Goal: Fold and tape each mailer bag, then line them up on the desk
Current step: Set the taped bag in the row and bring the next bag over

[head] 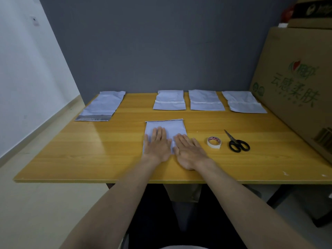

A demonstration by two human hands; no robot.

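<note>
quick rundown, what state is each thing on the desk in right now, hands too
left hand: flat, fingers straight, pressing the near mailer
right hand: flat, pressing the same mailer
near mailer: folded, no tape visible
three far mailers: folded, taped, lined up in a row
far-left mailer: unfolded, lying flat
tape roll: lying flat, untouched
scissors: closed, lying flat

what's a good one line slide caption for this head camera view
Both hands, left and right, press a mailer bag flat on the desk, tape roll and scissors alongside.
</note>
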